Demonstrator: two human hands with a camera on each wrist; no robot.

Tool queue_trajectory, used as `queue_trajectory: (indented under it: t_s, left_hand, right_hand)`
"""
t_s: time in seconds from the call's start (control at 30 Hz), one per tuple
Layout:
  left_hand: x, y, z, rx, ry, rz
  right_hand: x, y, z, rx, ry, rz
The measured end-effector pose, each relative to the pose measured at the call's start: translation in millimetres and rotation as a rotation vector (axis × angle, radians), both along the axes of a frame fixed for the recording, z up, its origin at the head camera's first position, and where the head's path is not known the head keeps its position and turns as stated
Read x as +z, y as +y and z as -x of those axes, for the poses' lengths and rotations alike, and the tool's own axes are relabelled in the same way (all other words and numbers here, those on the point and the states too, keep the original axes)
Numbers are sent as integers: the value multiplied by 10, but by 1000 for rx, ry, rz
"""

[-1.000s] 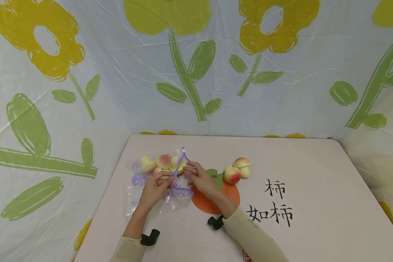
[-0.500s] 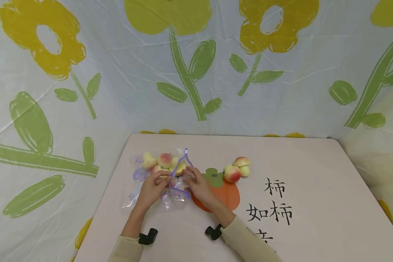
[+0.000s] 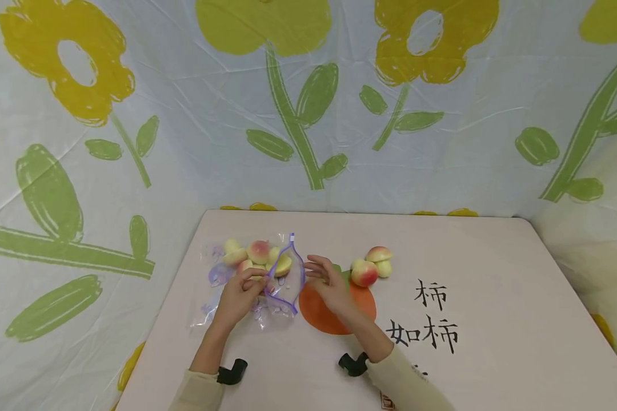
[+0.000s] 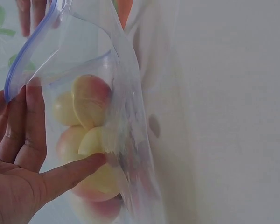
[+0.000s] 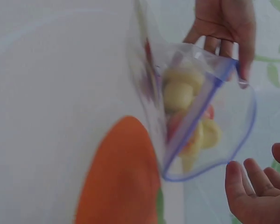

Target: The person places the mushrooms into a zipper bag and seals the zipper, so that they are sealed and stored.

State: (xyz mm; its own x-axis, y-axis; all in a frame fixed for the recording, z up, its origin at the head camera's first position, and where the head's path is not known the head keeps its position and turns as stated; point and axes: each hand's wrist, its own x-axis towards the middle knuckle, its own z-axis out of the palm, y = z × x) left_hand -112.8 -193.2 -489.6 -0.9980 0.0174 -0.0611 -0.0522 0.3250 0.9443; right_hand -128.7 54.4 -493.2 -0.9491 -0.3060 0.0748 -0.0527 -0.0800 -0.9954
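A clear zip bag [image 3: 259, 319] with a purple seal lies at the left of the table, its mouth spread toward the right. Inside are several yellow-and-red mushroom-shaped pieces [image 3: 259, 251]. My left hand [image 3: 238, 298] pinches the near lip of the mouth; in the left wrist view its thumb and fingers hold the purple seal [image 4: 25, 49]. My right hand [image 3: 334, 288] is just off the opposite lip, fingers loosely extended and holding nothing. The right wrist view shows its fingertips [image 5: 233, 170] right at the seal's edge.
Two more mushroom-shaped pieces, one with a red side [image 3: 364, 273] and one with a red-tinged cap [image 3: 383, 258], sit beyond my right hand. The pale table [image 3: 499, 268] bears a printed orange persimmon [image 3: 321, 314] and black characters. A flowered cloth [image 3: 195, 131] hangs behind.
My right hand has moved off the bag's lip to the right, and the mouth now stands wider and rounder. My left hand keeps its pinch, and the bag has shifted slightly.
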Motion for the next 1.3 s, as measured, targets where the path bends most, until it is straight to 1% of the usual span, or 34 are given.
queue_trajectory:
  t_s: [0.17,0.3,0.5,0.67,0.8,0.9,1.03,1.1,1.17,1.3]
  left_hand:
    - [5,-7,-7,5,-2,-5]
    - [1,-12,-12,5,-9,-17]
    - [-7,-12,-21,2,-8,-40]
    - [-21,-5,-27,1,-16,-51]
    - [-9,0,-19,11,-38,-35]
    - [1,3,-5,13,-55,-32]
    - [1,2,5,4,-59,-41]
    - [-1,1,3,1,-53,-37]
    - [-7,-2,0,0,-39,-32]
    - [-43,-18,9,-8,-5,-26]
  right_hand:
    - [166,234,-58,-37,35,-77]
    - [260,422,-96,-53,52,-113]
    - [320,668,-120,-89,118,-143]
    - [309,906,-122,-144,160,-197]
    - [284,1104,-107,-197,205,-215]
    - [287,1231,-84,-245,229,-230]
    - [272,1391,-17,-319,251,-290]
    - [239,1466,33,-347,256,-324]
    - [188,1537,91,-358,252,-359]
    - [80,1631,199,-342,193,-415]
